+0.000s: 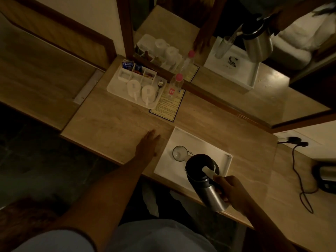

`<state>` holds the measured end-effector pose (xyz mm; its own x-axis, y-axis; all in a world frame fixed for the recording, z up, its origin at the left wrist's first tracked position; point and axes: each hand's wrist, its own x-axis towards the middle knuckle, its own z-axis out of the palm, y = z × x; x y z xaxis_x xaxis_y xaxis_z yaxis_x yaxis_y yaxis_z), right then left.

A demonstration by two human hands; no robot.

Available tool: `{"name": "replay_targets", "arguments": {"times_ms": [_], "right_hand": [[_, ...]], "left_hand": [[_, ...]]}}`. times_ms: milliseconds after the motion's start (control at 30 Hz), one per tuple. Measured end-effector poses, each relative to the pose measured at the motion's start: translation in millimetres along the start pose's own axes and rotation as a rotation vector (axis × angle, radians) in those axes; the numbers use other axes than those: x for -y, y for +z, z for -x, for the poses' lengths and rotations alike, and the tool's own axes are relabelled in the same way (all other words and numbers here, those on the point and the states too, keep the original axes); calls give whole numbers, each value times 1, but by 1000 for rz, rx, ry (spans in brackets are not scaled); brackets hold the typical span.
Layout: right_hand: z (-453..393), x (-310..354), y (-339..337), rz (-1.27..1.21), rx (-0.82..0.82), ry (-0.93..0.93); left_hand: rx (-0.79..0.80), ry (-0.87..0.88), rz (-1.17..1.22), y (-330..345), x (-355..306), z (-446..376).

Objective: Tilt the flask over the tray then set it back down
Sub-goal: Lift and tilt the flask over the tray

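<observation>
A steel flask [209, 186] with a black top is held in the air, tilted toward the far left over the white tray [183, 137]. My right hand [231, 188] grips its handle on the near-right side. A clear glass [179, 153] stands in the tray, just beyond the flask's black top. My left hand [148, 145] rests flat on the wooden counter, fingers spread, to the left of the tray and touching nothing else.
At the back left a white tea tray [112, 88] holds two cups, a spoon and sachets. A pink-capped bottle [175, 84] stands on a printed card against the mirror. A black cable [298, 171] runs along the counter at the right.
</observation>
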<state>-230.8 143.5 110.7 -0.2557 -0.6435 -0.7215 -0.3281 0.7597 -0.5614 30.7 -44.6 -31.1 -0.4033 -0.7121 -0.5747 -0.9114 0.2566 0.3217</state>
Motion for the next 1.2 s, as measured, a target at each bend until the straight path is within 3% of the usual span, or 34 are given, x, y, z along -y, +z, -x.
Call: {"name": "replay_targets", "arguments": {"times_ms": [1200], "right_hand": [[-10, 27, -6, 137, 39, 147]], "left_hand": [[5, -8, 8, -1, 1, 0]]}}
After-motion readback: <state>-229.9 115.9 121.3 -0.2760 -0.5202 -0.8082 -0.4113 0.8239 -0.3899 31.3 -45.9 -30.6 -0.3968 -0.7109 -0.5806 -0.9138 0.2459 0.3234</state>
